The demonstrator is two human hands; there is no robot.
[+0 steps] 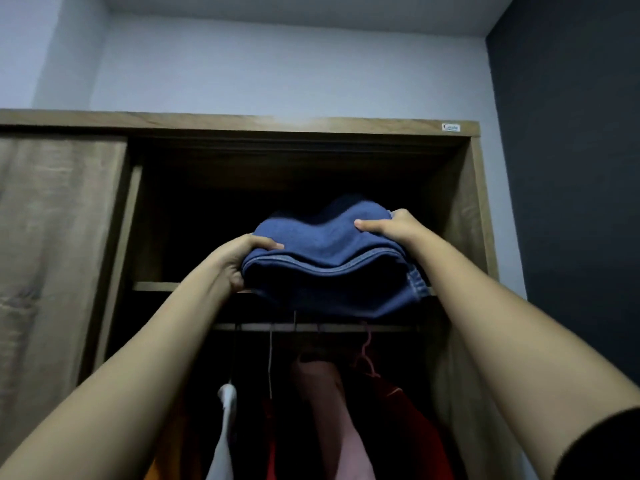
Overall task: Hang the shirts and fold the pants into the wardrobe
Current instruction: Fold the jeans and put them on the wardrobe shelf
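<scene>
- Your left hand (239,263) and right hand (388,225) each grip one side of the folded jeans (329,244), thumbs on top.
- The jeans are at the front edge of the wardrobe's (242,123) top shelf (152,286), above hanging shirts (332,393).

Jeans (329,244): mid-blue denim, no pattern. Paler blue double stitching runs along the seam, and the shadowed underside reads navy.
Wardrobe (242,121): brown wood grain with a slightly olive tone. The interior is near black.
Sliding door (59,209): paler grey-brown with streaky grain.
Label (451,127) on the wardrobe's top edge: white with dark lettering, too small to read.
Back wall (277,71): pale blue-white, plain.
Side wall (571,168): dark charcoal, plain.
Hanging below: white garment (227,410), dusty pink garment (332,410), red garment (412,420), and orange cloth (159,471) at the bottom edge.
Hanger (365,355): pink.
Sleeve (606,448): black.
</scene>
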